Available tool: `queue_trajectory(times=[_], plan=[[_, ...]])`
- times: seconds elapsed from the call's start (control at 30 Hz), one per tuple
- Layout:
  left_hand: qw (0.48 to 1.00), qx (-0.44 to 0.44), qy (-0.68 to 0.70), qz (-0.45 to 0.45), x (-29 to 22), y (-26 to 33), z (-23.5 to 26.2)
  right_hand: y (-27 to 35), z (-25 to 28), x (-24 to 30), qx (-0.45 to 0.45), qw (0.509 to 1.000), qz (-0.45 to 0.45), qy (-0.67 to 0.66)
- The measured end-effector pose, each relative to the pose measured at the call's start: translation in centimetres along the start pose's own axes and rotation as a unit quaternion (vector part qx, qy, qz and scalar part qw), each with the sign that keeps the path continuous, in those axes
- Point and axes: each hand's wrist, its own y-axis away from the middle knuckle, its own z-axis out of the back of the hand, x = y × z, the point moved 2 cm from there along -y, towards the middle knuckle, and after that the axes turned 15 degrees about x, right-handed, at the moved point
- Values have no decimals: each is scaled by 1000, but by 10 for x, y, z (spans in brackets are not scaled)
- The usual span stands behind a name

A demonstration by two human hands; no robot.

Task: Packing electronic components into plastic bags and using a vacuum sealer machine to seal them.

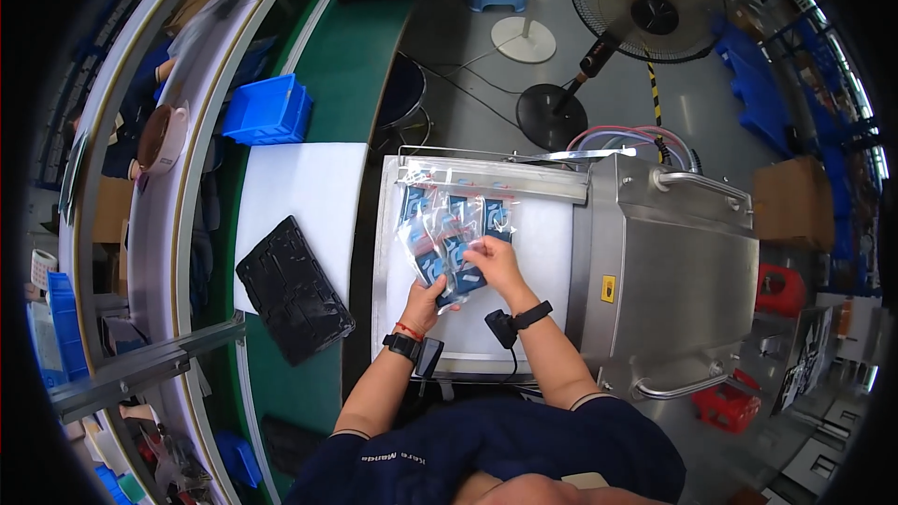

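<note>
Several clear plastic bags [412, 210] with dark blue flat pieces inside lie side by side at the far left of a steel machine's white bed [543, 271]. One nearer clear plastic bag [465, 282], also with blue contents, is in my hands above the bed. My left hand [423, 307] closes on its lower left edge, thumb on top. The fingers of my right hand [496, 264] pinch the film at its upper right side. Glare on the plastic hides what exactly the blue pieces are.
The machine's steel lid [678, 266] with bar handles stands at the right. On the green bench at left are a black plastic tray [295, 290], a white sheet [299, 178] and a blue bin [268, 110]. A floor fan [552, 117] stands beyond the machine.
</note>
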Motion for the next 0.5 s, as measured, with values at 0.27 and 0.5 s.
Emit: queue_trajectory(times=[0.27, 0.5], plan=[[1000, -18, 0, 18, 5, 1, 8, -3, 97, -33, -219, 974, 61, -12], [999, -33, 0, 12, 1, 11, 13, -3, 80, 26, -356, 773, -176, 494]])
